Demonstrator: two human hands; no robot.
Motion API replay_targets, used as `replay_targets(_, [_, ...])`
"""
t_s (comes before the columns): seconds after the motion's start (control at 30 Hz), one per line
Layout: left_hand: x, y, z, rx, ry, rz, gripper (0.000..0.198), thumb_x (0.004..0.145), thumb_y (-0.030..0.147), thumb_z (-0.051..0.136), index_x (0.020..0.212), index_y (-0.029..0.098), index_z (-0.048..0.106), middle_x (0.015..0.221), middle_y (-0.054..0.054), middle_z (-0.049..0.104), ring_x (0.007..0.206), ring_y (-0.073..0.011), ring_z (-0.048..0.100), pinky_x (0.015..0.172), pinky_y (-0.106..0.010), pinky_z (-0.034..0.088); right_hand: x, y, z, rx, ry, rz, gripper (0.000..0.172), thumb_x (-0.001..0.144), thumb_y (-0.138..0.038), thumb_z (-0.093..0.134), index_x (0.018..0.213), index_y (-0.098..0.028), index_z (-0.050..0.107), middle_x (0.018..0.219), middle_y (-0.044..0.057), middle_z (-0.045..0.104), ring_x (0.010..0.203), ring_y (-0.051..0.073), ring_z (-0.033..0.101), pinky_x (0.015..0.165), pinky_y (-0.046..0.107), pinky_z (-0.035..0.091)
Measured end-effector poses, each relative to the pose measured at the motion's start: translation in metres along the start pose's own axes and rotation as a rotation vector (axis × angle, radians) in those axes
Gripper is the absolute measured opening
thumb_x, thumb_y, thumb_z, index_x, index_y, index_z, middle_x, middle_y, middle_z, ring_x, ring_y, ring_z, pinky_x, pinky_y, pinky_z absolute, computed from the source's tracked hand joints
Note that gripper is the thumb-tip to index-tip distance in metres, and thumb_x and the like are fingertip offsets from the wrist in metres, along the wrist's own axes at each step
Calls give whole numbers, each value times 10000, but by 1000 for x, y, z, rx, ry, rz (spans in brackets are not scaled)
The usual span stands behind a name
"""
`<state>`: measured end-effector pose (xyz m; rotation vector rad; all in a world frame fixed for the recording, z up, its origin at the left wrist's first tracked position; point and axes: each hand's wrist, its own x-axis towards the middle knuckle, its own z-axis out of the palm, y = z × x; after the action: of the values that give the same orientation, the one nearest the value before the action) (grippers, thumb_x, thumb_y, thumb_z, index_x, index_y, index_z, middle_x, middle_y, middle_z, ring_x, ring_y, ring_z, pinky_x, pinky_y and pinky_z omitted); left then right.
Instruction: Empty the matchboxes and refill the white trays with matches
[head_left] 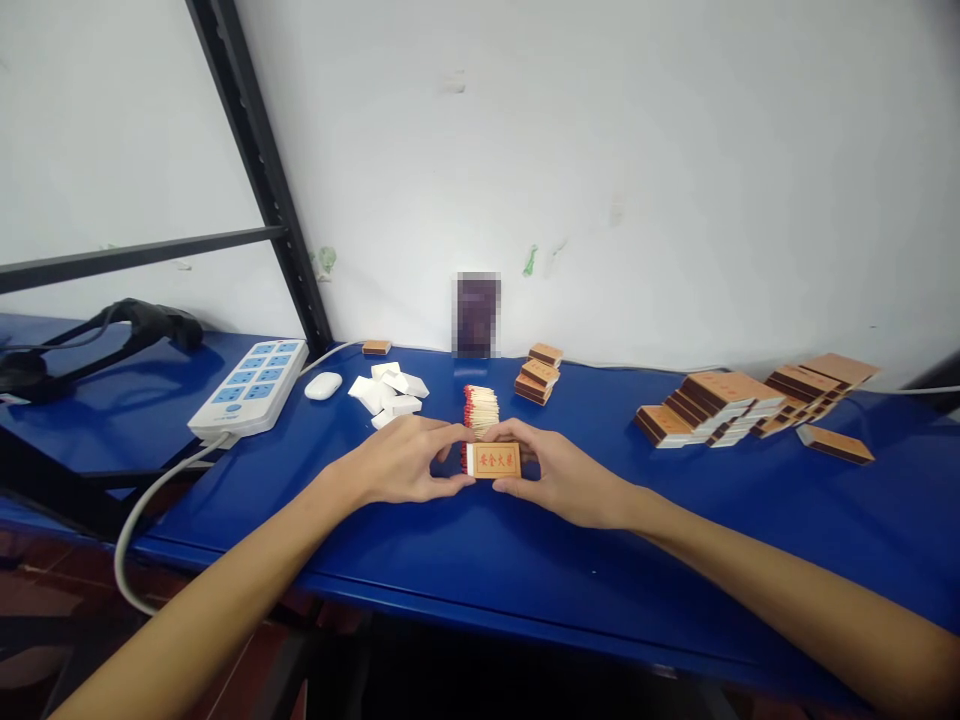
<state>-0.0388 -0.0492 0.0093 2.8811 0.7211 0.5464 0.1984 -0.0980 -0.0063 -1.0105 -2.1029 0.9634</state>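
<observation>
Indoors, blue table [525, 560] meets white wall [600, 150]; hands [405, 462] [559, 480] hold matchbox [493, 459], perhaps resting there.

We see even, soft indoor light on the white wall [600, 150] and blue bench [525, 560], with faint shadows. Edges bow with wide-angle distortion; one small patch [478, 314] is pixelated.

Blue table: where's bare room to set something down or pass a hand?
Bare: blue table between the small matchbox stack and the long matchbox rows; also front left, between power strip and left hand. Crowded: back centre, where white trays, match pile, and the right hand with the matchbox sit close.
</observation>
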Motion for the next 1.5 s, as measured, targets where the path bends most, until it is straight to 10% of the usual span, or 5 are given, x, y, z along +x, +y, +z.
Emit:
replay_targets(0.53, [-3,-5,14,154,-13,-23,384,839,371,629,1160,163,661,774,-20,672,636,-159,620,568,-259,435,-26,23,-43,-652,123,-10,293,848,-244,570,1141,-236,552,1077,67,551,936,219,592,820,383,502])
replay_targets(0.73, [-4,-5,14,173,14,-7,381,846,384,615,1155,165,662,781,-23,671,655,-167,626,591,-278,460,10,45,-82,-795,512,93,341,802,-319,586,1114,-183,585,1082,101,630,935,270,616,825,414,489])
replay_targets(1.0, [-6,-5,15,169,43,14,379,845,392,609,1146,168,659,772,-18,661,666,-169,626,600,-287,462,66,63,-106,-806,569,312,354,835,-448,568,999,-151,671,1008,135,704,922,293,632,766,392,472])
replay_targets(1.3, [-5,-4,12,102,62,-9,368,843,404,613,1138,189,660,740,-5,634,646,-154,599,592,-272,442,54,60,-106,-787,627,267,420,887,-496,475,1065,-158,650,1085,143,673,923,288,625,784,428,475])
replay_targets(1.5, [-6,-6,8,19,191,-20,352,846,408,613,1106,175,657,694,11,601,597,-129,560,577,-261,420,-1,32,-49,-718,402,-26,174,923,-329,475,921,-205,598,855,63,643,716,195,582,694,351,459])
